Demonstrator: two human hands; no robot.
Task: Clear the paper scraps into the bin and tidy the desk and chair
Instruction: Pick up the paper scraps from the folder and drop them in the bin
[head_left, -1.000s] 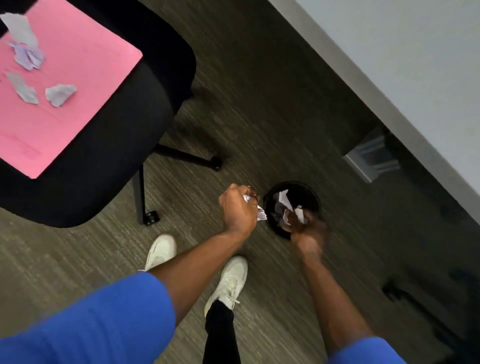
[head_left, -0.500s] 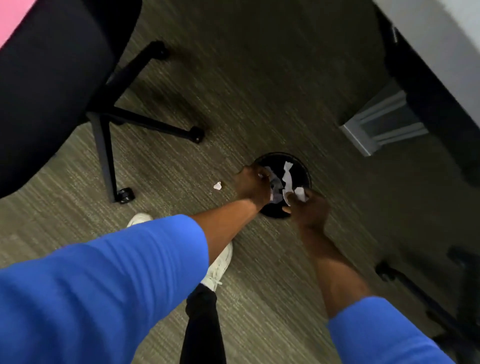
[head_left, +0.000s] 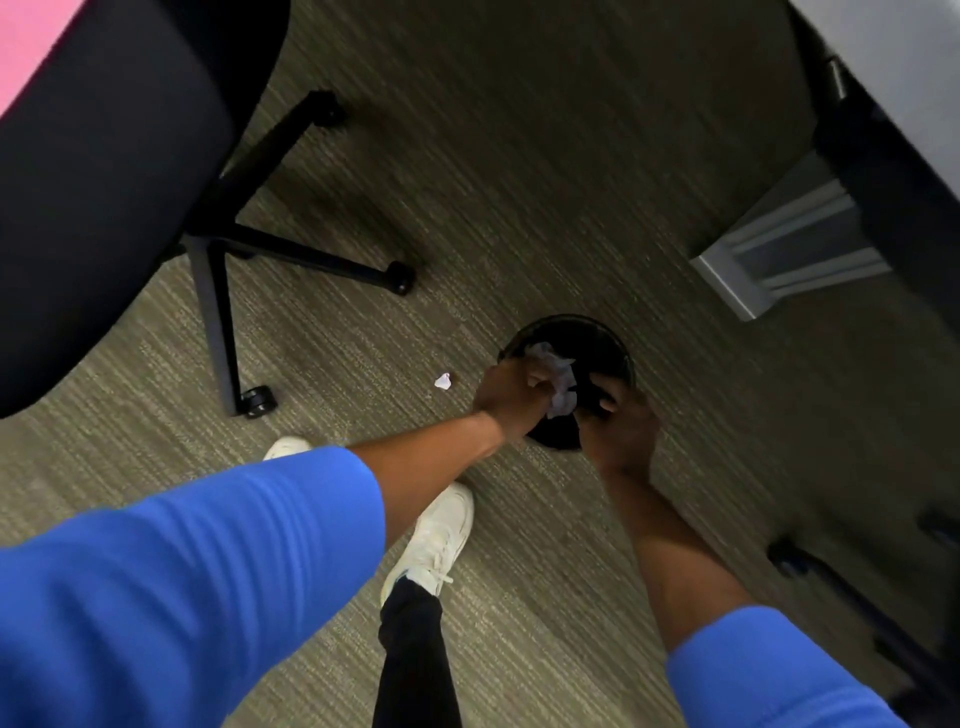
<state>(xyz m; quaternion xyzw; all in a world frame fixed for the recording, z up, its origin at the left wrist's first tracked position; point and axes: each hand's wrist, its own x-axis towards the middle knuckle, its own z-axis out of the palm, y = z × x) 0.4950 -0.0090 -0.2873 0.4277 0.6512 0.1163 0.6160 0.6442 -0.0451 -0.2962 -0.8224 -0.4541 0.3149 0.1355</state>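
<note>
A small round black bin (head_left: 602, 335) stands on the carpet. My left hand (head_left: 511, 397) reaches over its left rim, closed around crumpled white paper scraps (head_left: 560, 382) inside the opening. At the near rim is my right hand (head_left: 621, 428), its fingers bent down into the bin; I cannot tell whether they hold anything. One small white scrap (head_left: 442, 381) lies on the carpet just left of the bin. The black office chair (head_left: 104, 197) stands at the left, with a corner of a pink folder (head_left: 23, 47) on its seat.
The chair's black legs and castors (head_left: 257, 401) spread across the floor left of the bin. A grey desk foot (head_left: 774, 254) and the desk's edge (head_left: 914, 62) are at the upper right. Another dark wheeled base (head_left: 831, 577) sits at the lower right. My white shoes (head_left: 436, 540) stand below the bin.
My left hand moved right from beside the bin to over its opening with scraps. One scrap has dropped onto the carpet. My view shifted, leaving most of the pink folder out of sight.
</note>
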